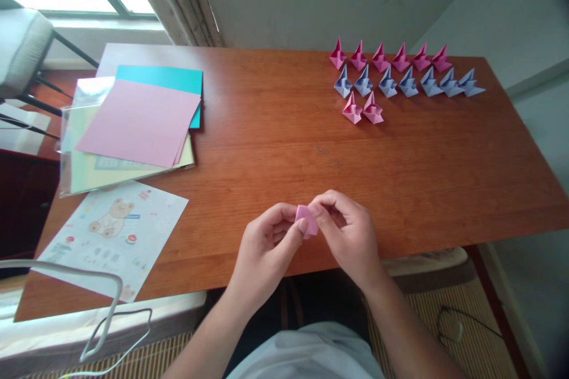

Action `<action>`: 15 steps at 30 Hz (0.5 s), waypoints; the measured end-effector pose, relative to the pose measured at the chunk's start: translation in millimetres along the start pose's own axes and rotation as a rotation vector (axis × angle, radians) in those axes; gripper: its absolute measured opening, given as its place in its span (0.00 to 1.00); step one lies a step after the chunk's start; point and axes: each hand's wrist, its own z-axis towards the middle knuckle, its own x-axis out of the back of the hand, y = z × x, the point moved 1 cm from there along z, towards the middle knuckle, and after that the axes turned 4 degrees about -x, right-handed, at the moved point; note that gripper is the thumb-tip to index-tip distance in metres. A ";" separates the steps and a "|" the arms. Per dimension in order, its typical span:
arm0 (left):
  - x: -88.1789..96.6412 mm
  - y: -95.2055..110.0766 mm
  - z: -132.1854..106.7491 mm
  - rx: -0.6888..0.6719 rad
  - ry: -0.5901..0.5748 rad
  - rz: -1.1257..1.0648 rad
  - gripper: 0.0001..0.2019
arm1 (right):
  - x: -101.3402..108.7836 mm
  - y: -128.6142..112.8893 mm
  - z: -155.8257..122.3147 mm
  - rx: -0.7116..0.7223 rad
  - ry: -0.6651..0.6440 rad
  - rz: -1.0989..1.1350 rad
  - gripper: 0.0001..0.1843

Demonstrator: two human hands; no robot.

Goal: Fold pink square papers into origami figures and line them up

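My left hand [267, 240] and my right hand [349, 231] meet above the near edge of the wooden table [275, 124]. Both pinch a small folded piece of pink paper [306, 219] between thumbs and fingertips. The paper is partly hidden by my fingers. At the far right of the table stand finished origami pieces: a row of pink ones [389, 58], a row of blue ones [406, 83] and two more pink ones [362, 109] in front.
A stack of coloured paper sheets [137, 121], pink on top with teal beneath, lies at the left in a clear sleeve. A printed sheet with a bear [115, 231] lies near the left front corner. A chair [22, 41] stands by the window.
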 end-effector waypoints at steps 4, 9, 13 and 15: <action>0.4 -2.1 1.1 -0.015 0.051 -0.039 0.09 | -0.7 -7.2 0.8 0.052 -0.062 -0.055 0.12; 2.9 -5.5 -0.4 -0.018 0.068 -0.077 0.08 | -1.7 -5.5 1.6 -0.016 -0.084 -0.013 0.13; 5.1 -3.6 0.3 -0.010 0.072 -0.061 0.09 | 2.3 -2.4 2.2 -0.040 -0.123 0.007 0.13; 5.9 -1.5 1.6 -0.012 0.071 -0.032 0.11 | 5.4 -2.6 2.0 -0.034 -0.158 0.017 0.11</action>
